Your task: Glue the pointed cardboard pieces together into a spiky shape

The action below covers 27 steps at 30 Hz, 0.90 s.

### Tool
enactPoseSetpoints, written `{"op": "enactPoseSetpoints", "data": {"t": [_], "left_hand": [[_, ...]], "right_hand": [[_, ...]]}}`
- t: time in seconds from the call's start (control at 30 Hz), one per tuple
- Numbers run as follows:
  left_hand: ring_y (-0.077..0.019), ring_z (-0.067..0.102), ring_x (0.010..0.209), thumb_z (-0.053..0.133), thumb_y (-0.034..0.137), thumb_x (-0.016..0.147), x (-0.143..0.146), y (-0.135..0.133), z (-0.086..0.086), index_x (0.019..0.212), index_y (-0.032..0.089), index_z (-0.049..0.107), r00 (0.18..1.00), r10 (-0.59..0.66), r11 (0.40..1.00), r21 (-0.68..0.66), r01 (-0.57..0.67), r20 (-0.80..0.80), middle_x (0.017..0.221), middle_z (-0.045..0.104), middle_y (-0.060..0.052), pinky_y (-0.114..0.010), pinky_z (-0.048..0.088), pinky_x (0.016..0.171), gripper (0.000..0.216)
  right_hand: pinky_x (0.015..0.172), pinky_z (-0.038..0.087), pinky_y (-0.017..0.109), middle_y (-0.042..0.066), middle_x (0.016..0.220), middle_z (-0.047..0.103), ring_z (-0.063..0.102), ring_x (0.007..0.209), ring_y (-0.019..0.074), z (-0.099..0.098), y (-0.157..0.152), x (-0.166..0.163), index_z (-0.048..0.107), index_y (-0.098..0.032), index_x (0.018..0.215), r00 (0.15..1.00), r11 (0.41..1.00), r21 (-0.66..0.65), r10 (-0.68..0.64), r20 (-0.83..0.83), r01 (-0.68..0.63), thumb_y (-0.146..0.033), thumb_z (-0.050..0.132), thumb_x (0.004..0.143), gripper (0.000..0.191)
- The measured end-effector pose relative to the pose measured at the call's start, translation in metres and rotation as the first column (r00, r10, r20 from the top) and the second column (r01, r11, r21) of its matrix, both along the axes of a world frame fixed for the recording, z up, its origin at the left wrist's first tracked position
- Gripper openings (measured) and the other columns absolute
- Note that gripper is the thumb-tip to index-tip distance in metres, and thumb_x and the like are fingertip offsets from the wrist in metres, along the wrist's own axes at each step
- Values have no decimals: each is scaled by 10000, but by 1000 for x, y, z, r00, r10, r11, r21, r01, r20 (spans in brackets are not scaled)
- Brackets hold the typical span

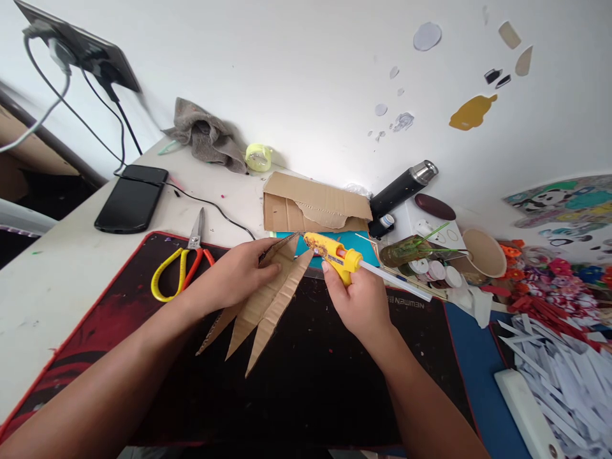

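Note:
My left hand (pixel 234 275) is closed on a fan of pointed cardboard strips (pixel 268 306), held over a black desk mat (pixel 306 389). Its fingers pinch the strips near their upper ends, and the points splay down and to the left. My right hand (pixel 357 299) grips a yellow glue gun (pixel 335 255) with a white glue stick sticking out of its back. The gun's nozzle points left and sits at the top edge of the cardboard strips, close to my left fingertips.
Yellow-handled scissors (pixel 179 264) lie left of my hands, a black phone (pixel 131 197) with a cable further left. Behind are a torn cardboard piece (pixel 313 205), a black flask (pixel 401 189), a paper cup (pixel 484 252) and small jars. Cut paper strips (pixel 559 370) pile up at the right.

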<state>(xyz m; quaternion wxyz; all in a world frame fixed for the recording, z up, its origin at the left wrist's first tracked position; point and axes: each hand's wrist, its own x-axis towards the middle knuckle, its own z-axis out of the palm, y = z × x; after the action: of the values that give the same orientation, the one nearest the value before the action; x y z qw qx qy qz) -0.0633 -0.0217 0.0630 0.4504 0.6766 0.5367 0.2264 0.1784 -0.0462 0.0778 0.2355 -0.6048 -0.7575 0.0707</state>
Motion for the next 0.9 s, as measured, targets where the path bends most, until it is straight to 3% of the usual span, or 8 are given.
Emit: {"op": "enactPoseSetpoints", "data": {"t": [0.27,0.43,0.77,0.9], "left_hand": [[-253,676,904,611,399,894,-1,2,-1,1252,215,735,998,6,999,-51,-3,58,966,746,-8,-347,521,858,421],[-242,679,881,625,389,882,-1,4,1,1129,213,743,997,4,996,-92,3,82,936,742,8,-319,510,795,326],[-259,696,895,643,429,883,-4,3,1,1201,218,747,996,22,995,-101,-13,88,971,770,-6,-322,537,768,396],[-265,696,876,657,461,881,-4,3,1,1211,225,751,993,25,993,-114,-12,115,930,764,-8,-325,543,747,416]], "right_hand": [[503,354,295,17,543,560,503,493,161,0,-2,1,476,-235,633,1000,1000,12,-4,-18,4,-484,532,1004,451],[501,349,300,1,523,502,472,487,161,1,-3,-1,440,-245,627,999,1000,3,2,-50,-2,-468,535,998,444],[520,358,301,17,580,561,496,532,162,1,-2,-1,448,-239,655,993,1000,-23,-18,-120,15,-464,541,993,417],[513,344,294,-15,534,467,439,504,138,-1,-4,-1,387,-243,616,982,999,-44,-38,-183,30,-460,582,969,458]]}}
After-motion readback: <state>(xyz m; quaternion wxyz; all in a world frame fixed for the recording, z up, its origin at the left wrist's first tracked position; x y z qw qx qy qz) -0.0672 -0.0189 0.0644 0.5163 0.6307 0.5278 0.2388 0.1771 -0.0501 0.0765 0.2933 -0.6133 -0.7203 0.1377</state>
